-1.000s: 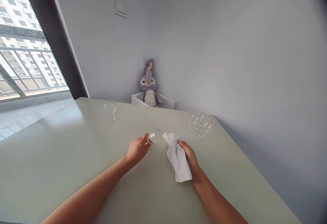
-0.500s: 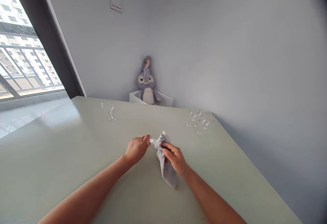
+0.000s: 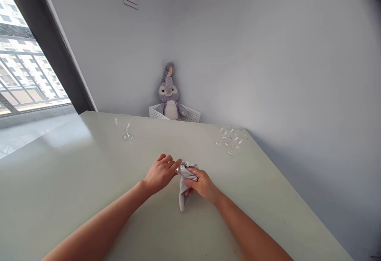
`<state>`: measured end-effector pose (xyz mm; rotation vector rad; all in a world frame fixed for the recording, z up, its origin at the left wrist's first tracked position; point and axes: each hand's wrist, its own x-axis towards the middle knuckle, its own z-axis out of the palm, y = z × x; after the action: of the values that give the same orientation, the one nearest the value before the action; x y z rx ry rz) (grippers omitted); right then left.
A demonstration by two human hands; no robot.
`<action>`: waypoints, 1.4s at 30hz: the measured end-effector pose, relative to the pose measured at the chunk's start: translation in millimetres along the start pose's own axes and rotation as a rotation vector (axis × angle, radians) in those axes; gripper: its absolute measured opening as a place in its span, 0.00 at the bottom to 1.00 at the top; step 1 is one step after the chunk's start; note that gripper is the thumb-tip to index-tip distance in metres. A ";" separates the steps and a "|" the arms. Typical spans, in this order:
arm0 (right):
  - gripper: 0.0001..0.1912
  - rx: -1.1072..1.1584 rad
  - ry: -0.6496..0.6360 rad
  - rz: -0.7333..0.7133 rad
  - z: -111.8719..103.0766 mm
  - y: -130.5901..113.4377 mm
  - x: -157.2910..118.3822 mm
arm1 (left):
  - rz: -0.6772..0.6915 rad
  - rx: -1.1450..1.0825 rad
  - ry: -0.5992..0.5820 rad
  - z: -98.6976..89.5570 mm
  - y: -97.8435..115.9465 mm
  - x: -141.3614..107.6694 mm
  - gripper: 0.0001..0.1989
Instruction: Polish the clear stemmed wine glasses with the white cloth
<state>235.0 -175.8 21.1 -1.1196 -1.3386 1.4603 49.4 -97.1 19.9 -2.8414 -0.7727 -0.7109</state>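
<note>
My left hand point(image 3: 160, 173) is closed at the base end of a small clear stemmed glass point(image 3: 178, 170), which is tipped on its side above the table. Most of the glass is hidden by fingers and fabric. A pale grey-lilac cloth point(image 3: 183, 197) is bunched against the glass bowl, one end hanging down. Gripping that cloth is my right hand point(image 3: 201, 182), thumb toward me and fingers partly wrapped in the fabric. I cannot tell how much of the cloth lies inside the bowl.
The pale green table point(image 3: 119, 221) bears a lone stemmed glass point(image 3: 127, 128) at the far left. Several stemmed glasses point(image 3: 239, 140) stand together near the far right corner. Behind the table edge, a purple plush toy point(image 3: 171, 108) sits in a white perforated basket point(image 3: 192, 115) against the wall.
My right hand has shifted slightly left and lower, bringing the cloth onto the glass bowl. The cloth's hanging end has swung left. My left fingers have moved a little right with the glass.
</note>
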 end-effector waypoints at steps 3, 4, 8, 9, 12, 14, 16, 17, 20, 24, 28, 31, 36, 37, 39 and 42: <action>0.16 0.236 0.016 0.044 -4.7 0.4 2.6 | -0.024 -0.001 0.042 -0.6 -1.8 -1.2 0.15; 0.16 0.270 0.004 0.049 -6.1 -1.0 2.4 | -0.034 -0.018 0.032 -2.1 -2.5 -0.8 0.15; 0.14 0.091 -0.092 -0.004 -9.9 -13.6 -4.1 | -0.169 -0.267 -0.093 -13.3 -4.3 3.7 0.16; 0.13 0.017 -0.098 -0.027 -10.8 -17.3 -6.4 | -0.226 -0.393 -0.164 -16.6 -4.5 5.1 0.17; 0.09 -0.073 -0.137 -0.052 -15.1 -25.4 -11.7 | -0.335 -0.841 -0.503 -25.3 -3.7 7.9 0.21; 0.10 -0.024 -0.189 -0.022 -18.4 -25.7 -11.8 | -0.344 -1.012 -0.673 -27.8 -1.5 8.6 0.24; 0.11 0.055 -0.169 0.008 -19.9 -21.1 -8.2 | -0.369 -0.925 -0.597 -25.5 2.6 8.4 0.23; 0.12 0.106 -0.115 0.018 -19.6 -17.4 -5.4 | -0.367 -0.797 -0.480 -22.5 4.9 8.0 0.21; 0.13 0.324 0.096 0.064 -14.0 -5.5 3.4 | -0.224 -0.354 -0.114 -9.9 10.0 5.8 0.19; 0.15 0.335 0.076 0.074 -7.3 -7.4 2.5 | -0.202 -0.306 -0.100 -4.4 6.7 4.2 0.19; 0.15 0.055 -0.159 0.044 -14.5 -24.1 -8.5 | -0.407 -0.863 -0.489 -17.1 -0.6 7.3 0.22; 0.14 0.060 -0.178 0.064 -20.8 -21.8 -7.7 | -0.379 -1.026 -0.664 -19.6 -0.2 9.1 0.23; 0.14 0.435 0.165 0.102 -12.7 3.9 7.5 | -0.224 -0.361 -0.135 -8.4 2.4 6.8 0.17; 0.14 0.489 0.182 0.099 -9.7 7.0 9.0 | -0.156 -0.269 -0.079 -7.1 1.2 6.1 0.16; 0.16 0.465 0.124 0.074 -5.0 8.9 8.9 | -0.103 -0.207 -0.061 -6.9 -2.7 5.1 0.15; 0.18 0.150 -0.033 0.009 -3.5 3.3 4.5 | -0.211 -0.344 -0.155 -11.0 -8.7 4.2 0.15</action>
<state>237.2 -170.8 17.4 -1.0097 -1.2265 1.5640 43.7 -90.1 31.5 -3.1861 -1.0825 -0.7176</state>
